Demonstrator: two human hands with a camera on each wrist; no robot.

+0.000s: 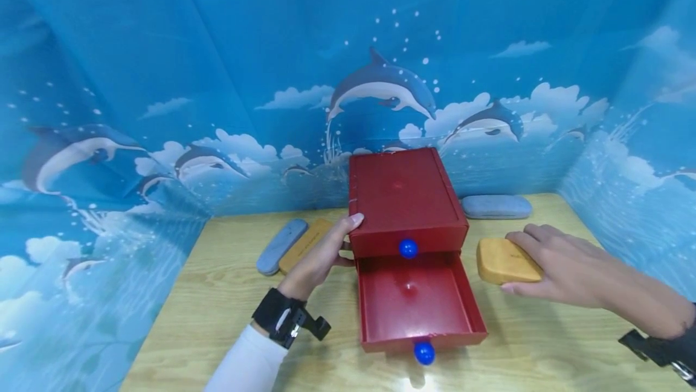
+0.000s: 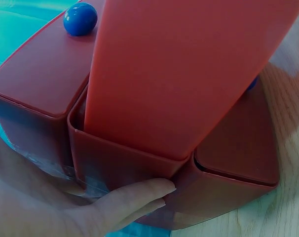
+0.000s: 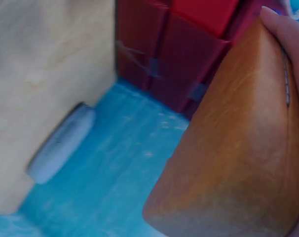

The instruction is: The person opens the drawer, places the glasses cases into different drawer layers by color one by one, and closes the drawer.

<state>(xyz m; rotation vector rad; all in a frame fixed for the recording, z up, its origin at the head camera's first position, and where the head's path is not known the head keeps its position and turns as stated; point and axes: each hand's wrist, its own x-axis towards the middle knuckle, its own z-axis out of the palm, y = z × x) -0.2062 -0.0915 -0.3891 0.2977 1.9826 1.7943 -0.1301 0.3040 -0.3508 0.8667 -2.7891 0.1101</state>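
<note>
A red drawer unit [image 1: 402,192] with blue ball knobs stands on the table. Its middle drawer [image 2: 184,69] is pulled out, and the inside [image 1: 413,301] looks bare from the head view. Against the unit's left side rests my left hand [image 1: 318,259], one fingertip at the top edge and fingers extended along the wall in the left wrist view. To the right of the unit, my right hand [image 1: 565,265] grips a yellow-orange glasses case [image 1: 505,261], thumb low and fingers over the far side. A hinge line shows on the case [image 3: 233,143] in the right wrist view.
A grey-blue glasses case [image 1: 497,206] lies behind at the right of the unit. Another grey-blue case [image 1: 281,247] and a flat yellow-brown case [image 1: 307,244] lie at the left, near my left forearm. A blue dolphin-print curtain [image 1: 261,35] borders the wooden table [image 1: 217,295].
</note>
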